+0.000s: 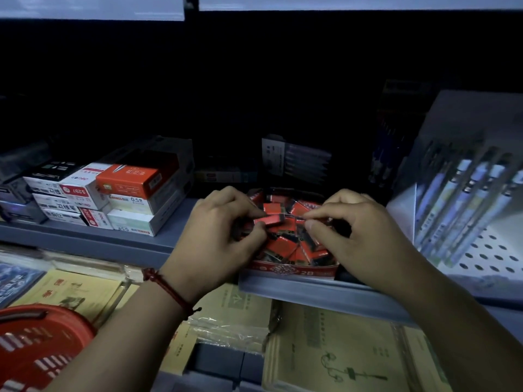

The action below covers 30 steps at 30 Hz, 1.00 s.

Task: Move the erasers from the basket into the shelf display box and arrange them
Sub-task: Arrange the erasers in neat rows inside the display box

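Dim shop shelf (85, 239), back wall lost in dark. Stacked small boxes (124, 199) at left read "0.5" & "S207", some print upside down. Display box (294, 271) at shelf edge shows "28" on its red front. Inside is a loose heap of red/black erasers (283, 247). Left hand (223, 233) & right hand (359, 236) each pinch, thumb to forefinger, one end of a red eraser (268, 217) just above heap. Red basket (36, 343) is cut off btm left; contents can't be seen.
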{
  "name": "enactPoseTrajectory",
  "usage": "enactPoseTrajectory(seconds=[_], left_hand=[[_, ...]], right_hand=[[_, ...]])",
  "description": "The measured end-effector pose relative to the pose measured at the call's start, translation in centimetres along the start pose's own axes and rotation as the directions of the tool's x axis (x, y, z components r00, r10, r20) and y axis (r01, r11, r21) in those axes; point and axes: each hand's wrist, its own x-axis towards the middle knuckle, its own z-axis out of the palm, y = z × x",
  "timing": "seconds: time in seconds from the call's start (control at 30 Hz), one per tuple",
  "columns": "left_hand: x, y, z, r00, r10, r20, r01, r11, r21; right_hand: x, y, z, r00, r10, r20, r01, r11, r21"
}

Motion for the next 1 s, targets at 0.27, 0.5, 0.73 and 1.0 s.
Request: enactPoseTrajectory(seconds=[0.27, 0.5, 0.73, 1.0], left_hand=[[1.1, -1.0, 0.0, 0.986, -0.142, -0.091, 0.138, 0.989, -0.049], [3.1, -2.0, 0.8, 0.947, -0.320, -0.020, 0.320, 0.947, -0.031], [3.8, -2.1, 1.2, 0.894, -0.447, -0.028, 0.433, 0.878, -0.203], [2.9, -2.0, 0.0, 0.770, -0.614, 0.174, 0.571, 0.542, -0.617]], right_hand=[[2.3, -0.6, 0.2, 0.999, 0.010, -0.041, -0.008, 0.999, 0.049], [5.1, -1.7, 1.0, 0.989, 0.105, 0.103, -0.104, 0.995, -0.008], [5.9, -2.2, 2.3, 0.982, 0.141, 0.128, -0.133, 0.989, -0.069], [5.8, -2.2, 2.3, 0.973, 0.155, 0.169, -0.146, 0.987, -0.065]])
